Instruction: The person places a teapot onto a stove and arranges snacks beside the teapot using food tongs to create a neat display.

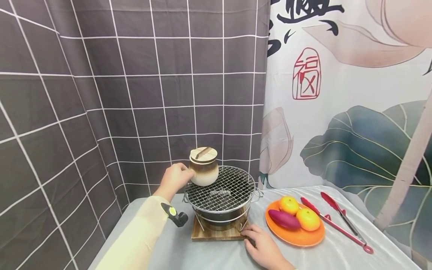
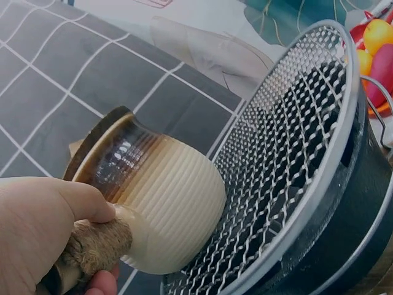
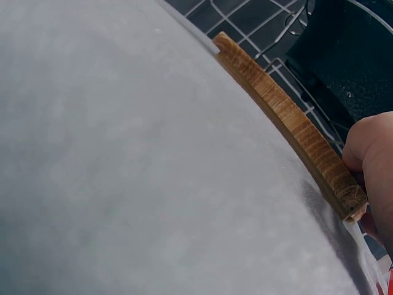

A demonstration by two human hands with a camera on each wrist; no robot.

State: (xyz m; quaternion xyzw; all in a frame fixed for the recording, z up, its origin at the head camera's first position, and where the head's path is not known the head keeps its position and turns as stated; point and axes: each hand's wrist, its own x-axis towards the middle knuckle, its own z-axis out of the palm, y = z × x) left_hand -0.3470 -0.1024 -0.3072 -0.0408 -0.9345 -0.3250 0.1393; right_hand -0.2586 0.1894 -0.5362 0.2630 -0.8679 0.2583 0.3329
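My left hand (image 1: 175, 178) grips the twine-wrapped side handle (image 2: 101, 243) of a small brown-and-cream ribbed ceramic teapot (image 1: 205, 175). A round wooden lid (image 1: 203, 154) sits on top of it. The teapot is over the left part of a wire grill mesh (image 1: 233, 187), its base close to the wires in the left wrist view. Under the mesh is a dark round stove (image 1: 219, 216) on a wooden board (image 1: 219, 235). My right hand (image 1: 263, 245) holds the board's near right corner, thumb and fingers around its edge in the right wrist view.
Right of the stove, an orange plate (image 1: 293, 240) holds two oranges (image 1: 308, 219) and a purple sweet potato (image 1: 284, 219). Red-tipped tongs (image 1: 347, 228) lie beyond it on the pale tablecloth (image 1: 162, 247). A grey checked curtain (image 1: 152, 93) hangs close behind.
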